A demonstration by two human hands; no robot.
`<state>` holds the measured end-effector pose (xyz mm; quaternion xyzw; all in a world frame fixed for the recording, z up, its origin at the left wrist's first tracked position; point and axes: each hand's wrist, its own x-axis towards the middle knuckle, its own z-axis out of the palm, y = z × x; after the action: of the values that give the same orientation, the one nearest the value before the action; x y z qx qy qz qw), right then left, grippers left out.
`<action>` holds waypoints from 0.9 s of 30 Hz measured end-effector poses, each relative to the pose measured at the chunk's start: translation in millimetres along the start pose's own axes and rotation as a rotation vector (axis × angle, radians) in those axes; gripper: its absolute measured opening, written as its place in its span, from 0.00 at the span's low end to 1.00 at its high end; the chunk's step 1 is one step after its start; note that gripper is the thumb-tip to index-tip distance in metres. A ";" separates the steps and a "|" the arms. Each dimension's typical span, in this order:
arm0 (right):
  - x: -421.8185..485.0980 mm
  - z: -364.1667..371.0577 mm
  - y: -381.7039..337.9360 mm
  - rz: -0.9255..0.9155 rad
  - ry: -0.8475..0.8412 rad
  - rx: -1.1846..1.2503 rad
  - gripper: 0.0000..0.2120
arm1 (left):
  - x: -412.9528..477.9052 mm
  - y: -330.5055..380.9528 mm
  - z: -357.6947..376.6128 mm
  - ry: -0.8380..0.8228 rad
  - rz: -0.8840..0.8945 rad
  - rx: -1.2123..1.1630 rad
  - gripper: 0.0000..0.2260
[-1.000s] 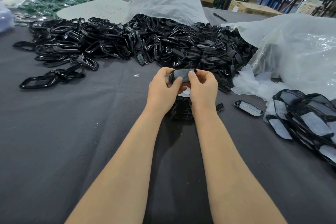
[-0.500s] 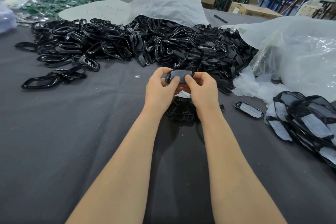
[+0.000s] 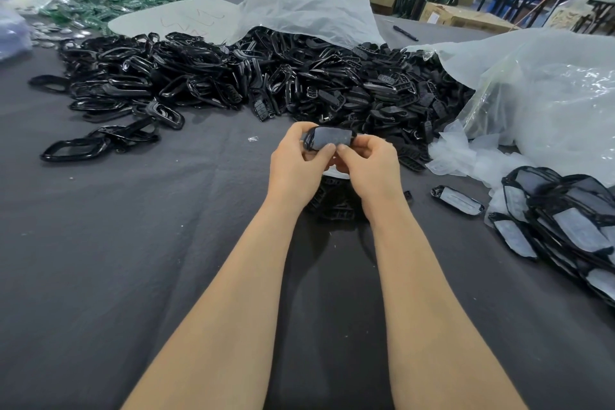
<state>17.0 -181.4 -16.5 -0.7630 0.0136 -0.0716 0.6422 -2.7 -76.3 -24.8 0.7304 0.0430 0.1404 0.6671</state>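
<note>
Both of my hands hold one small black plastic shell with a grey film on its face (image 3: 329,139), above the dark table cloth (image 3: 133,260). My left hand (image 3: 296,166) grips its left end with curled fingers and the thumb on the front. My right hand (image 3: 369,163) pinches its right end, thumb tip next to the left thumb. Under my hands lie a few loose black button pads (image 3: 332,206), partly hidden.
A big heap of black frames and button pads (image 3: 253,80) spreads across the far table, half under a white plastic bag (image 3: 299,0). Finished film-covered shells (image 3: 565,223) pile at the right, one lone shell (image 3: 457,200) nearer. A clear bag (image 3: 545,103) sits behind them. Green circuit boards (image 3: 109,2) lie far left.
The shell stays in both hands; my thumbs have slid closer together along its lower edge. The view has shifted slightly.
</note>
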 end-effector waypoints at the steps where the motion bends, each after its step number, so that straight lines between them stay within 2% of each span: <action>1: -0.2 0.7 0.3 0.001 -0.007 0.003 0.04 | 0.6 -0.4 0.1 0.010 0.001 0.014 0.11; 6: -2.0 -0.4 -2.2 -0.021 -0.065 0.023 0.05 | 4.7 -1.0 -0.9 0.040 -0.061 0.012 0.12; 11: -1.1 -2.6 -2.7 0.021 -0.030 0.030 0.09 | 2.6 -0.8 -1.2 0.003 -0.034 0.032 0.11; 19: -0.6 -4.2 -1.8 0.017 0.001 0.051 0.03 | 1.0 -0.9 -0.4 -0.002 -0.039 -0.055 0.10; 22: 0.8 -4.3 -0.2 0.010 0.013 0.008 0.06 | 0.8 -0.4 -0.8 -0.004 -0.055 -0.047 0.10; 27: 0.0 -3.8 -1.9 -0.009 0.001 -0.014 0.06 | 0.4 0.6 -1.5 0.008 -0.063 -0.010 0.10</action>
<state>16.4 -184.8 -14.0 -0.7674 0.0110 -0.0750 0.6367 -2.8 -74.9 -24.1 0.7248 0.0680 0.1223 0.6746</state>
